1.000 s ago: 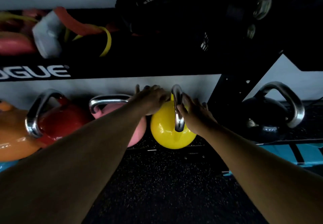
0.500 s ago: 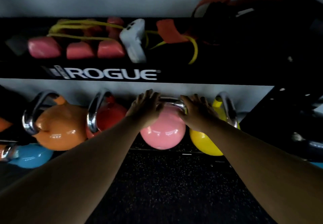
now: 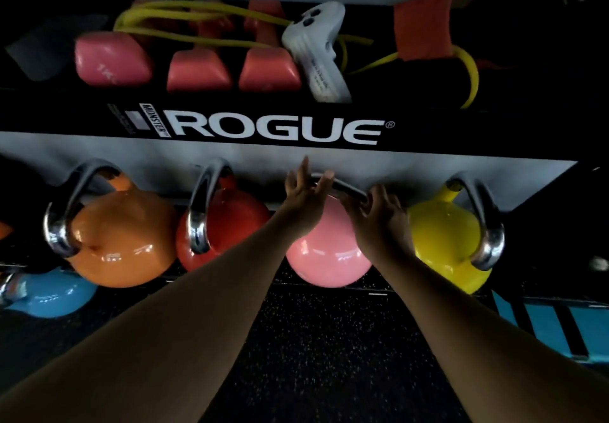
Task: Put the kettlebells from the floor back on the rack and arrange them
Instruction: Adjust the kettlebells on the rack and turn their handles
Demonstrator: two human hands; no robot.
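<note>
Several kettlebells with steel handles stand in a row on the low shelf of the black rack [image 3: 276, 130]: orange [image 3: 122, 241], red [image 3: 227, 224], pink [image 3: 324, 257] and yellow [image 3: 445, 241]. A blue kettlebell [image 3: 46, 295] lies lower at the far left. My right hand [image 3: 379, 221] grips the right part of the pink kettlebell's handle. My left hand [image 3: 304, 196] is at the handle's left end, fingers spread and lifted off it.
The upper shelf holds pink dumbbells [image 3: 112, 60], yellow bands [image 3: 197, 23], a white handle-shaped tool [image 3: 316, 56] and an orange band [image 3: 425, 27]. Dark speckled rubber floor [image 3: 316, 356] lies below. A blue striped block [image 3: 560, 323] sits at the lower right.
Both hands moved from the yellow kettlebell's handle to the pink one's. The pink handle has turned. My left hand has now opened and lifted off it.
</note>
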